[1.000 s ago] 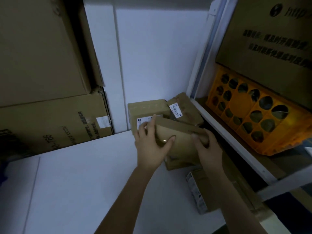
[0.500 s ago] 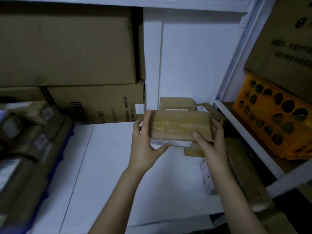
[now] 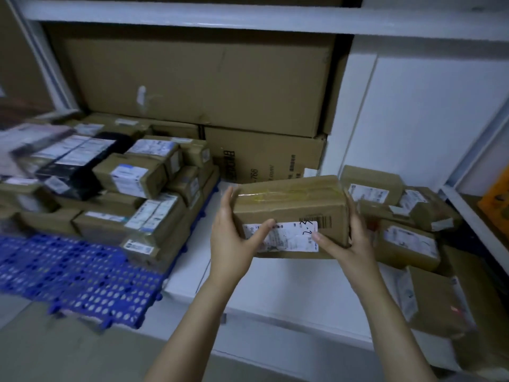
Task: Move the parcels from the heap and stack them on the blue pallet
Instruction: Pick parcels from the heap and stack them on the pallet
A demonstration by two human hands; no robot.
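A brown taped cardboard parcel with a white shipping label [image 3: 292, 205] is held in the air, clamped end to end. Its left end is gripped by the left hand [image 3: 231, 238], thumb laid across the label, and its right end is gripped by the right hand [image 3: 349, 244], thumb pressed near the label's lower corner. The long axis is carried roughly level, nine o'clock to three. The heap of brown labelled parcels [image 3: 407, 238] is seen at three o'clock, just beside the right hand. The blue perforated plastic pallet [image 3: 82, 271] is found at eight o'clock, its stack of labelled cardboard parcels [image 3: 143, 186] at ten. The left hand is judged nearer the pallet, so a sideways carry towards nine o'clock, left end leading, is called for.
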